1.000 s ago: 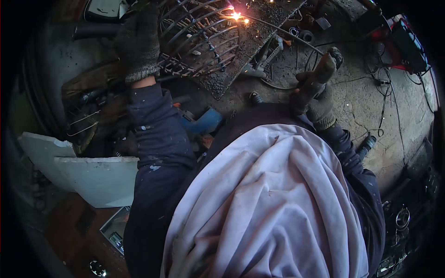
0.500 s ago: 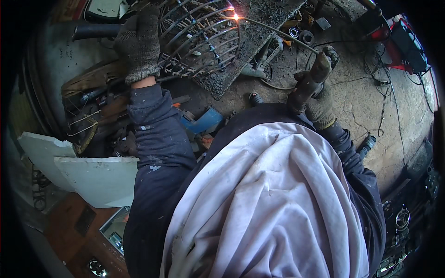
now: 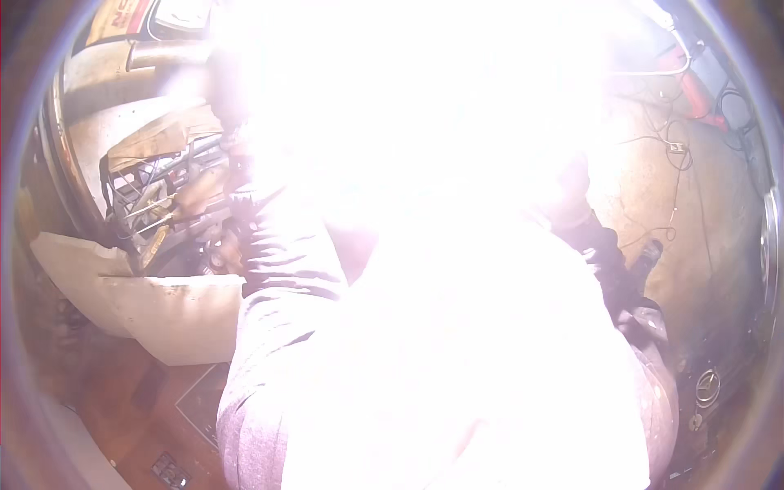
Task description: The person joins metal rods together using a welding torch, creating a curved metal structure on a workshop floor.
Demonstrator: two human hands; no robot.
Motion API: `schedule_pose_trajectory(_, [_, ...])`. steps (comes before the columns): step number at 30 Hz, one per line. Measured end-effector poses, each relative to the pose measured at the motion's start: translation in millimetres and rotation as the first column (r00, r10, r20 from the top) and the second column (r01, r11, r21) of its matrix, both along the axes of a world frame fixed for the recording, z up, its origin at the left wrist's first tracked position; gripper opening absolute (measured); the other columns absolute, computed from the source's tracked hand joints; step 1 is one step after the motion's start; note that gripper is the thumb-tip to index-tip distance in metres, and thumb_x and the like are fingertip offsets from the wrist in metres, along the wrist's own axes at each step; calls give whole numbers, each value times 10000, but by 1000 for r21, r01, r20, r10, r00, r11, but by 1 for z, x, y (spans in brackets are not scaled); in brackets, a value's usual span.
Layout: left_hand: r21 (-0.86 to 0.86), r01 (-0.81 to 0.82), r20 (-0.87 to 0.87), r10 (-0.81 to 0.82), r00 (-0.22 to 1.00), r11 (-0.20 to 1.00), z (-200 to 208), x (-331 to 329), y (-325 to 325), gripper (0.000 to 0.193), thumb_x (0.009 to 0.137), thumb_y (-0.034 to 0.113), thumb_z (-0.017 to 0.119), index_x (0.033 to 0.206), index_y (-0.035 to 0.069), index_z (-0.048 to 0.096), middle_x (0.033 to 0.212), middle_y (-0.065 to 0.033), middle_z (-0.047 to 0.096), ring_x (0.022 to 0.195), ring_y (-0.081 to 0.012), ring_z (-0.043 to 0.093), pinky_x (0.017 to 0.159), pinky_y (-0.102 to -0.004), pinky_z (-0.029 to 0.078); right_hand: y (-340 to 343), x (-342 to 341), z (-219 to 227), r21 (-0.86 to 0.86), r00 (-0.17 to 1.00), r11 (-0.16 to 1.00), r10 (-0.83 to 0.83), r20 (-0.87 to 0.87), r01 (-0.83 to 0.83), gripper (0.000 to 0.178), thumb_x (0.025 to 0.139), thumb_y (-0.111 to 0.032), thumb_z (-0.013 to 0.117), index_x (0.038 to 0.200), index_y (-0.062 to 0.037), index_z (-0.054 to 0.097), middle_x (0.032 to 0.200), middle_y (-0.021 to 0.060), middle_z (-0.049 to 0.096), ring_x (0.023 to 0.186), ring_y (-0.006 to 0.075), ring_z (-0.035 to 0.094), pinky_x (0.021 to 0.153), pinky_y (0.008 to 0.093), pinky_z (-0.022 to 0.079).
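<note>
A white glare covers the middle and top of the head view, where the welding arc is. The metal grille and the rod are lost in it. My right hand (image 3: 569, 200) shows only as a shadowed glove edge at the glare's right side; half a second ago it gripped a welding electrode holder with a long rod. Of my left hand (image 3: 229, 94), a dark, blurred edge is visible at the glare's left side, its fingers hidden. A thick tube (image 3: 167, 55) lies just left of it.
Scrap metal and rods (image 3: 167, 192) lie at the left behind pale broken boards (image 3: 175, 314). Thin cables (image 3: 676, 151) run over the floor at the right, near a red and grey machine (image 3: 698, 90). A brown board (image 3: 122, 400) is at the lower left.
A small orange glow at the rod's tip on the grille has become a blinding white arc. It washes out the grille, the rod, and most of both hands. Both forearms keep nearly the same place.
</note>
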State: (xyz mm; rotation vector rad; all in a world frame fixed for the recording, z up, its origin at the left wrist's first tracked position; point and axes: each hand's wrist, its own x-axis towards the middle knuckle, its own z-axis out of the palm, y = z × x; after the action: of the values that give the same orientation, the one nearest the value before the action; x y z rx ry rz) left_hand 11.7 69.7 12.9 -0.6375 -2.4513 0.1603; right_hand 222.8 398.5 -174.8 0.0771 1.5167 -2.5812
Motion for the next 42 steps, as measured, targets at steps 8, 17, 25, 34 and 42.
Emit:
schedule_pose_trajectory(8, [410, 74, 85, -119, 989, 909, -6, -3, 1, 163, 881, 246, 625, 985, 158, 715, 867, -67, 685, 789, -245, 658, 719, -354, 503, -3, -7, 34, 522, 982, 832, -155, -105, 187, 368, 787, -185, 699, 1106, -25, 607, 953, 42, 620, 881, 139, 594, 780, 295, 480])
schedule_pose_trajectory(17, [563, -59, 241, -95, 966, 824, 4, 6, 13, 329, 865, 377, 658, 934, 60, 716, 830, -82, 701, 746, -211, 643, 690, -333, 471, 2, -3, 18, 499, 991, 856, -109, -77, 133, 389, 783, -202, 730, 1115, -42, 604, 960, 26, 615, 884, 129, 586, 795, 290, 476])
schedule_pose_trajectory(25, [676, -150, 274, -57, 960, 721, 4, 12, 3, 398, 858, 419, 677, 916, 29, 728, 781, -40, 692, 739, -128, 598, 705, -307, 467, 0, -9, 37, 270, 991, 954, -133, -5, 130, 360, 809, -132, 699, 1133, -38, 572, 1000, 38, 607, 878, 127, 580, 778, 290, 477])
schedule_pose_trajectory(34, [663, -142, 265, -54, 963, 735, 9, 16, -4, 406, 853, 416, 684, 952, 25, 730, 794, -41, 693, 753, -131, 602, 725, -299, 473, 0, -9, 48, 293, 995, 951, -98, -19, 99, 304, 810, -76, 675, 1097, -25, 586, 915, 12, 567, 831, 113, 541, 732, 284, 462])
schedule_pose_trajectory(42, [625, -138, 248, -29, 968, 768, 9, 15, -11, 398, 840, 398, 710, 948, 15, 728, 780, -38, 689, 744, -124, 595, 707, -298, 469, -5, -7, 41, 307, 996, 948, -94, 11, 86, 316, 806, -80, 663, 1109, -29, 587, 911, 6, 577, 827, 107, 547, 740, 274, 459])
